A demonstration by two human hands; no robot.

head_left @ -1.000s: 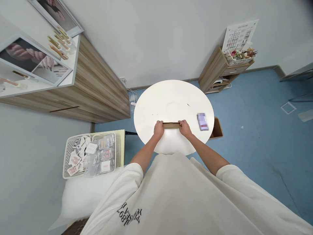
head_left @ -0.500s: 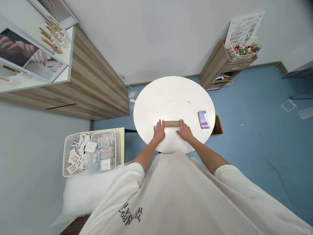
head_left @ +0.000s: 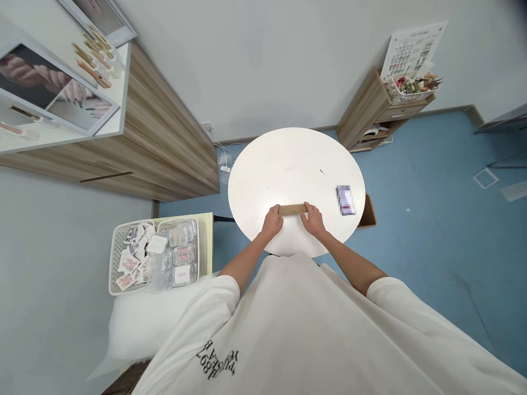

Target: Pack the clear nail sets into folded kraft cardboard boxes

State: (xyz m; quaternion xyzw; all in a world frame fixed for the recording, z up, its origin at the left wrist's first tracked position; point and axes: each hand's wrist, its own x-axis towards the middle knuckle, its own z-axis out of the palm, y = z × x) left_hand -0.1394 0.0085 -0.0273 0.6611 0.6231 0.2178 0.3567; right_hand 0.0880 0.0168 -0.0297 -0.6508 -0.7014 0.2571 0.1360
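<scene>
A flat brown cardboard piece lies on the round white table, near its front edge. My left hand grips the left end of the cardboard with curled fingers. My right hand grips the right end the same way. Both forearms reach in from below over my white shirt.
A small purple-and-white packet lies on the table's right side. A white basket of small packaged items stands at my left. A wooden cabinet is at the left, a small wooden shelf by the far wall, a brown box under the table's right edge.
Half a second ago my fingers lay flat beside the cardboard; now both hands are curled on its ends again. The view has shifted slightly.
</scene>
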